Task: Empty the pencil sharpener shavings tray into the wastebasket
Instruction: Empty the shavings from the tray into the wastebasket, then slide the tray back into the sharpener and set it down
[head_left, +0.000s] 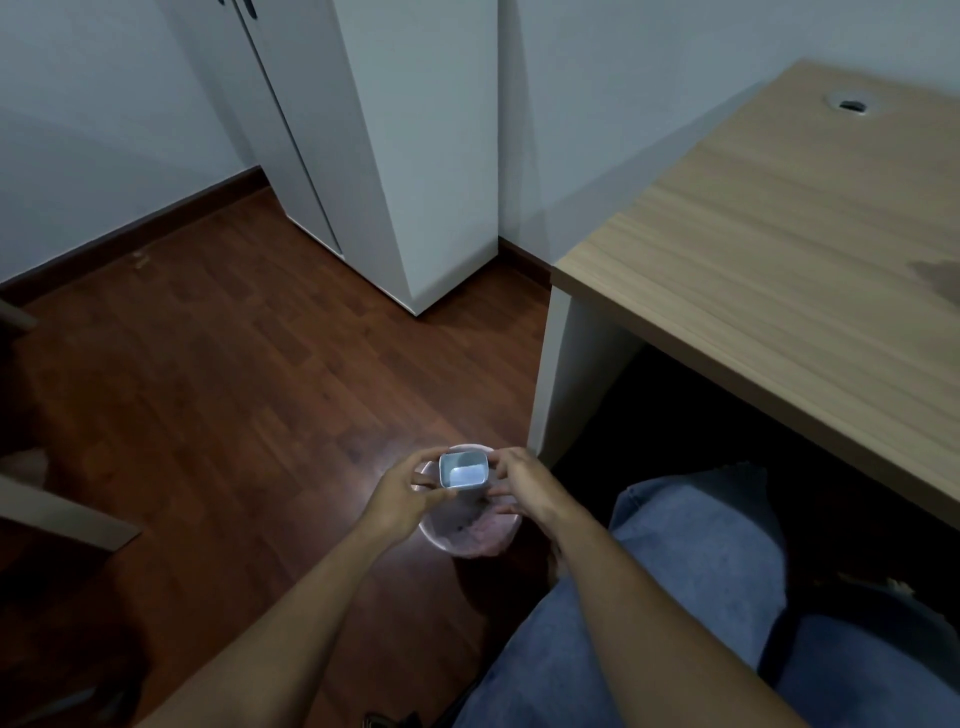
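Note:
A small pale rectangular shavings tray (463, 471) is held over a round pinkish wastebasket (467, 535) that stands on the wooden floor. The tray's open side faces up toward me and looks pale inside. My left hand (402, 493) pinches the tray's left side. My right hand (522, 483) has its fingertips at the tray's right edge. Dark shavings lie in the bottom of the wastebasket. Both hands hover above the basket's rim and cover part of it.
A light wooden desk (779, 249) with a cable hole (852, 106) stands at the right, its white side panel (566, 374) close to the basket. My jeans-clad legs (675, 597) are lower right. A white cabinet (395, 156) stands behind. Furniture edges (62, 514) show at left.

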